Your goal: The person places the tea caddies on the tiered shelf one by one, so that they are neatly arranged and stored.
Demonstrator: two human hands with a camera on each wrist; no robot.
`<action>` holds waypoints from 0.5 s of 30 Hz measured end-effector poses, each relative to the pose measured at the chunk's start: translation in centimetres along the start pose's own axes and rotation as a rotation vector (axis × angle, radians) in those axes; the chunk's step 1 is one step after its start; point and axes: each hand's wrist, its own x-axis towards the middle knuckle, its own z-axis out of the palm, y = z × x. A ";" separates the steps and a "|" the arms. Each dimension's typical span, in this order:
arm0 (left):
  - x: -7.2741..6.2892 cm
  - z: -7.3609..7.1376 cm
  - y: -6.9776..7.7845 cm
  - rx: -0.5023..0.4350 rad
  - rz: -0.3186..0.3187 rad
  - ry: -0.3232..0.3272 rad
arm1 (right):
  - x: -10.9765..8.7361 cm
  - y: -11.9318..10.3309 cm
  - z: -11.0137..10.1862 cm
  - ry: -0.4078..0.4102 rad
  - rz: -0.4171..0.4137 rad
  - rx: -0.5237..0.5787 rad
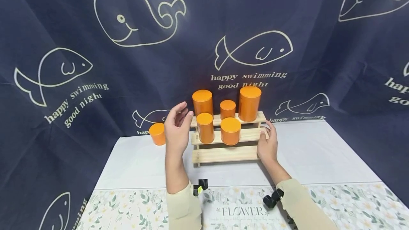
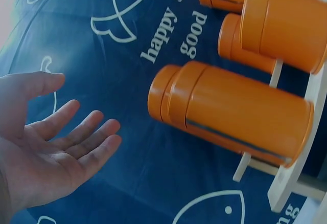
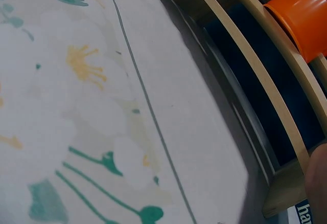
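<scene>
A three-step wooden rack [image 1: 227, 154] stands on the white table and carries several orange canisters. Its top step holds a tall canister [image 1: 202, 103], a small one [image 1: 228, 109] and another tall one [image 1: 250, 104]. On the middle step are a slim canister [image 1: 206, 129] and a short, wide one [image 1: 230, 132]. My left hand [image 1: 177, 127] hovers just left of the rack, fingers relaxed; the left wrist view shows the palm [image 2: 56, 157] holding nothing. With thumb and fingers my right hand [image 1: 268, 144] grips the rack's right end; only a sliver appears in the right wrist view.
Another orange canister [image 1: 157, 134] stands on the table left of the rack, partly hidden by my left hand. Behind everything hangs a dark blue curtain [image 1: 198, 63] with fish drawings. A floral mat [image 1: 236, 196] covers the table's near side.
</scene>
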 end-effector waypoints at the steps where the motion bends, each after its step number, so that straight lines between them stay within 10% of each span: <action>1: 0.1 -0.2 -0.1 0.000 -0.006 0.011 | 0.0 0.0 0.0 0.000 0.001 -0.001; 15: 1.1 -2.2 -2.5 -0.043 -0.079 0.170 | 0.1 0.3 0.2 0.016 -0.011 0.006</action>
